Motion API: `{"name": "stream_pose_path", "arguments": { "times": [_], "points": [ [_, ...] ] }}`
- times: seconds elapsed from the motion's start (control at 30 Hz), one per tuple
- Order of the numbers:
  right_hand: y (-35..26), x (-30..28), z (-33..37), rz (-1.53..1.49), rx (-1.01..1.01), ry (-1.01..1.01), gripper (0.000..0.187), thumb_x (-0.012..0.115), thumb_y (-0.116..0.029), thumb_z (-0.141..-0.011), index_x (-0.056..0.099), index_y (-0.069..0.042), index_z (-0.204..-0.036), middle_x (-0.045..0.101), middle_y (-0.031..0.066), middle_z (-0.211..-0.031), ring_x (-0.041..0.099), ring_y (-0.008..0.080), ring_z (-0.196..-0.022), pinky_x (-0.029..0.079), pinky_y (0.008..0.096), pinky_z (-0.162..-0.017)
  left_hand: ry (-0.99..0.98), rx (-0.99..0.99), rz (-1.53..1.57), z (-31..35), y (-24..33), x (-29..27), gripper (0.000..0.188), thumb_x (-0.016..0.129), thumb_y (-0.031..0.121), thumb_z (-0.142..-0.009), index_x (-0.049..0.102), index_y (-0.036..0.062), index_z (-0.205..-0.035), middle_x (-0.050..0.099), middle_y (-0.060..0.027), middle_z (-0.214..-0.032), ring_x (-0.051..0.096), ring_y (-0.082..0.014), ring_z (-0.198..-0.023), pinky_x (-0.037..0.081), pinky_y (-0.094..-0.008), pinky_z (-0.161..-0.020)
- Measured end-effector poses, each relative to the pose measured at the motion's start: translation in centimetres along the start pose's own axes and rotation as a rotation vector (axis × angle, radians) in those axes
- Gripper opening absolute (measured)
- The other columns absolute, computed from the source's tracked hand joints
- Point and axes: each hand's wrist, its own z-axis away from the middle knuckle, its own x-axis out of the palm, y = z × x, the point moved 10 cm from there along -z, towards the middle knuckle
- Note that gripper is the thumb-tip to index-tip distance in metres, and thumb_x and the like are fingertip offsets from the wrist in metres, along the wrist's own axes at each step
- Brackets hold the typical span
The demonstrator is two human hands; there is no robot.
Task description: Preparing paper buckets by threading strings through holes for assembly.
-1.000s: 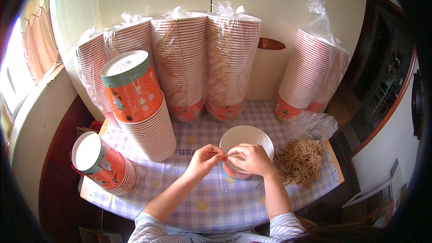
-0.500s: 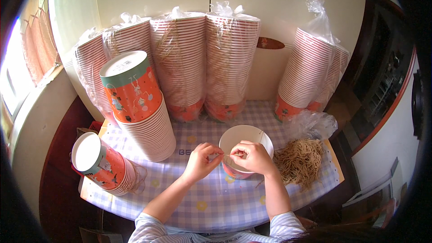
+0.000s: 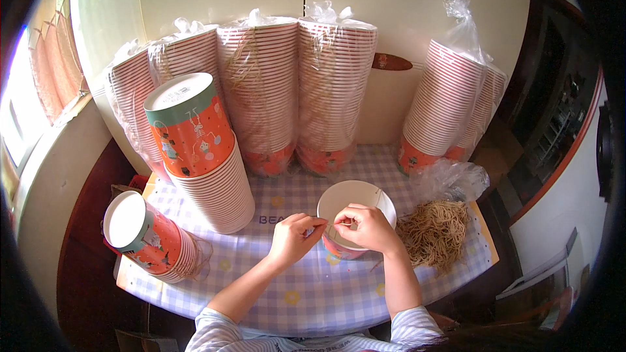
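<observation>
A white-lined paper bucket (image 3: 352,193) with an orange printed outside stands open end up on the table in front of me. Over its near left rim, my left hand (image 3: 295,240) pinches a thin piece of tan twine (image 3: 331,229), thumb against forefinger. Close beside it my right hand (image 3: 368,227) also pinches the twine, with its wrist above the bucket's right side. Only a small gap separates the fingertips. The exact grip on the thin strand is partly hidden by my fingers. A heap of loose tan twine (image 3: 435,233) lies to the right of the bucket.
Upside-down stacks of buckets stand at the left: a tall stack (image 3: 212,186) and a short stack (image 3: 156,248) with twine loops. Bagged stacks (image 3: 336,91) line the back, with another bagged stack (image 3: 437,104) at right. Crumpled clear plastic (image 3: 453,180) lies behind the twine heap.
My left hand has shifted slightly right and down, its fingers now straighter. My right hand stays almost in place over the bucket's rim.
</observation>
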Motion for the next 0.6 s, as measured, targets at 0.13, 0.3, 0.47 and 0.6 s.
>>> {"name": "stream_pose_path", "arguments": {
  "times": [0.13, 0.3, 0.47, 0.6],
  "points": [
    [0.2, 0.0, 0.1, -0.029, -0.001, -0.007, 0.008, 0.064, -0.006, -0.072, 0.061, -0.001, -0.077, 0.059, 0.0079, -0.072, 0.058, 0.0155, -0.064, 0.046, 0.0266, -0.06, 0.001, -0.077, 0.163, 0.4, -0.9, 0.7, 0.011, 0.066, 0.005, -0.075, 0.066, 0.0036, -0.087, 0.059, -0.0028, -0.066, 0.051, -0.0073, -0.055, 0.043, -0.0212, -0.051],
    [0.1, 0.2, -0.1, -0.072, -0.01, -0.026, 0.009, 0.064, -0.007, -0.074, 0.06, 0.0, -0.077, 0.059, 0.0071, -0.072, 0.057, 0.014, -0.064, 0.046, 0.0258, -0.06, -0.102, -0.269, 0.444, 1.5, -4.0, 3.4, 0.014, 0.063, 0.01, -0.081, 0.064, 0.0005, -0.091, 0.063, -0.0049, -0.074, 0.056, -0.0065, -0.061, 0.046, -0.0208, -0.055],
    [0.8, 0.3, 0.0, -0.12, 0.038, -0.047, 0.009, 0.065, -0.007, -0.075, 0.061, 0.0, -0.078, 0.059, 0.0058, -0.072, 0.057, 0.0124, -0.065, 0.046, 0.0255, -0.061, -0.256, -0.547, 0.837, 2.0, -4.0, 5.4, 0.017, 0.059, 0.014, -0.085, 0.06, -0.0004, -0.094, 0.06, -0.002, -0.073, 0.053, -0.0065, -0.058, 0.042, -0.0192, -0.049],
    [0.9, 0.4, -0.1, -0.153, 0.035, -0.049, 0.009, 0.065, -0.008, -0.075, 0.061, 0.0, -0.078, 0.059, 0.0058, -0.073, 0.057, 0.0118, -0.066, 0.046, 0.0255, -0.061, -0.268, -0.617, 1.001, 2.4, -4.4, 6.1, 0.012, 0.061, 0.016, -0.084, 0.059, 0.0048, -0.088, 0.059, -0.0007, -0.071, 0.052, -0.0054, -0.053, 0.033, -0.0159, -0.042]
  ]
}}
